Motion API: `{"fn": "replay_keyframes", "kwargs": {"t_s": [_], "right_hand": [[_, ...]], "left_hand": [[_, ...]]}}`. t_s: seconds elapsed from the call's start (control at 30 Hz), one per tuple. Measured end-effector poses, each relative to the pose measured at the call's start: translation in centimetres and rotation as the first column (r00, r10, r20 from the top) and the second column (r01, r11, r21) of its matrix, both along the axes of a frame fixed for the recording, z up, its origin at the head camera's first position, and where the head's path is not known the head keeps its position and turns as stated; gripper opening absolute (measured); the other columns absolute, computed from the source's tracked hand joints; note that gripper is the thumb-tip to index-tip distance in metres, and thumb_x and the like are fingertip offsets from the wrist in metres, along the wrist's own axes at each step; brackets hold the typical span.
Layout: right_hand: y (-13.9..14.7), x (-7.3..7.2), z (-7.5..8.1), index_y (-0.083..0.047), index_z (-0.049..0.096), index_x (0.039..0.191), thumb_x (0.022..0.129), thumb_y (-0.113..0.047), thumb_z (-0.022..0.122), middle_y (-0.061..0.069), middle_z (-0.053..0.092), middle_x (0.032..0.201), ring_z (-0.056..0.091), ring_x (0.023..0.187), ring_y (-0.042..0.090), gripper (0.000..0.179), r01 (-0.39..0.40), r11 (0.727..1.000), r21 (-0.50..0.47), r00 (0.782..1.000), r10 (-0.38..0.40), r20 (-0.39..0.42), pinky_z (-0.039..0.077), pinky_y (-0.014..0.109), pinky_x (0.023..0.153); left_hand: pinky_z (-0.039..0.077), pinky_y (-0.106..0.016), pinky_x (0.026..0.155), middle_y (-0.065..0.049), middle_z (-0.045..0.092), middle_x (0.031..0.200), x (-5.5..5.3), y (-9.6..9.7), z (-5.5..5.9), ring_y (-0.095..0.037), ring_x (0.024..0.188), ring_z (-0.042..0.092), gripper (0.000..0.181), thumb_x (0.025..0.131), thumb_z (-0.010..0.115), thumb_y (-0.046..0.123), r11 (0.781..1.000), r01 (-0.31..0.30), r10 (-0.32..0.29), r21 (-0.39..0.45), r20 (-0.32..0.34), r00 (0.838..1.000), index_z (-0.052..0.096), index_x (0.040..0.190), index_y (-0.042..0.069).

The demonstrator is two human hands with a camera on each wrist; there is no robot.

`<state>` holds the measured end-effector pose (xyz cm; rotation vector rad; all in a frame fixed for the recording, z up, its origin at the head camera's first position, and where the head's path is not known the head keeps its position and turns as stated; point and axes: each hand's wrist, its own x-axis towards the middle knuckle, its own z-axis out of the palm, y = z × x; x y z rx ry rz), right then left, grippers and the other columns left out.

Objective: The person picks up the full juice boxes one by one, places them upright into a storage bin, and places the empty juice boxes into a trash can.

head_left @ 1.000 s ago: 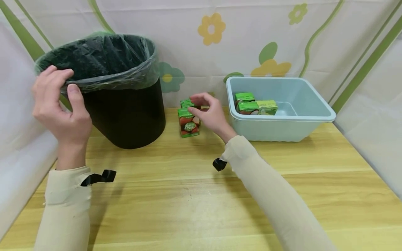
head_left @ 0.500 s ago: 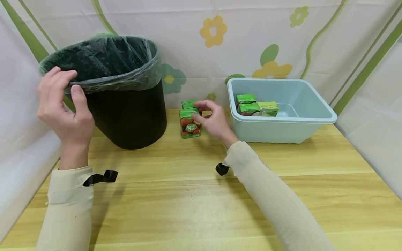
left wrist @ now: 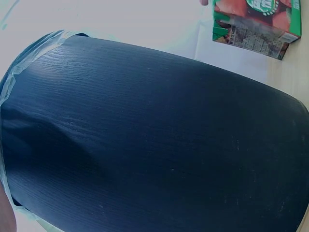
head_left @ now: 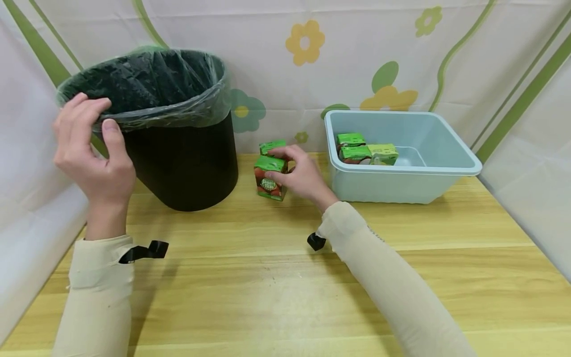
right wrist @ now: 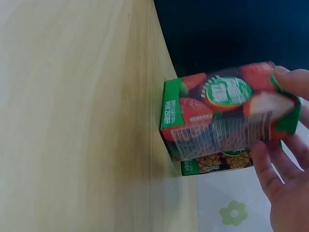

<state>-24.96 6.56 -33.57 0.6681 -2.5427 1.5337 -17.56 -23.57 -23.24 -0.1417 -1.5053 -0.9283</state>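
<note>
My left hand (head_left: 91,148) grips the near-left rim of a black trash bin (head_left: 192,168), its fingers over the edge and its thumb outside. A clear greenish liner (head_left: 178,116) folds over that rim. Beside the bin, my right hand (head_left: 303,178) pinches a green-and-red juice box (head_left: 264,182) by its upper part. Strawberry pictures and a barcode show on this juice box (right wrist: 219,101) in the right wrist view, where it is slightly tilted. Just behind stands a second juice box (head_left: 269,147), mostly hidden.
A pale blue tub (head_left: 401,186) at the right holds a yellow-green juice box (head_left: 384,152) and two green-topped juice boxes (head_left: 354,154) at its left end. A flower-print curtain (head_left: 267,54) hangs behind the wooden table (head_left: 232,297).
My right hand has closed on the front juice box, which now leans slightly and sits a little nearer. My left hand stays on the bin rim.
</note>
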Motion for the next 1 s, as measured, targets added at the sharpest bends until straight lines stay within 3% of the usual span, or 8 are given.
{"fn": "replay_keyframes", "kwargs": {"t_s": [0.23, 0.4, 0.67, 1.0], "right_hand": [[-0.2, 0.0, 0.7, -0.025, 0.070, 0.139, 0.093, -0.028, 0.082, 0.002, 0.067, 0.140, 0.065, 0.116, 0.021, 0.048, -0.006, 0.992, 0.126, 1.000, 0.008, -0.019, 0.059, 0.042, 0.098], [-0.2, 0.0, 1.3, -0.020, 0.071, 0.137, 0.094, -0.024, 0.078, 0.004, 0.069, 0.138, 0.065, 0.118, 0.022, 0.044, -0.003, 0.989, 0.150, 0.998, 0.011, -0.058, 0.058, 0.042, 0.100], [-0.2, 0.7, 3.5, -0.013, 0.071, 0.134, 0.093, -0.015, 0.076, 0.006, 0.071, 0.131, 0.067, 0.105, 0.025, 0.041, -0.015, 0.998, 0.059, 0.994, 0.021, -0.105, 0.061, 0.038, 0.089], [-0.6, 1.3, 5.6, -0.016, 0.072, 0.134, 0.096, -0.023, 0.079, 0.002, 0.073, 0.129, 0.071, 0.103, 0.019, 0.040, 0.008, 0.997, -0.076, 0.994, -0.017, -0.109, 0.062, 0.033, 0.084]], "left_hand": [[0.042, -0.032, 0.122, -0.012, 0.082, 0.111, -0.3, -0.5, -0.2, -0.017, 0.125, 0.069, 0.040, 0.090, 0.055, 0.026, 1.000, -0.004, 0.004, -0.007, -0.011, 1.000, 0.083, 0.107, 0.003], [0.042, -0.032, 0.122, -0.011, 0.082, 0.111, -0.6, -0.8, -0.4, -0.017, 0.125, 0.069, 0.038, 0.090, 0.057, 0.026, 1.000, 0.000, 0.000, -0.007, -0.017, 1.000, 0.083, 0.106, 0.005], [0.041, -0.033, 0.122, -0.011, 0.081, 0.112, -0.6, -0.8, -0.3, -0.017, 0.126, 0.069, 0.039, 0.090, 0.056, 0.027, 1.000, 0.003, -0.003, -0.019, -0.010, 1.000, 0.083, 0.107, 0.005], [0.041, -0.032, 0.122, -0.016, 0.081, 0.112, 0.0, -0.1, 0.0, -0.019, 0.125, 0.069, 0.040, 0.090, 0.054, 0.024, 1.000, 0.005, -0.005, -0.008, -0.001, 1.000, 0.081, 0.108, 0.000]]}}
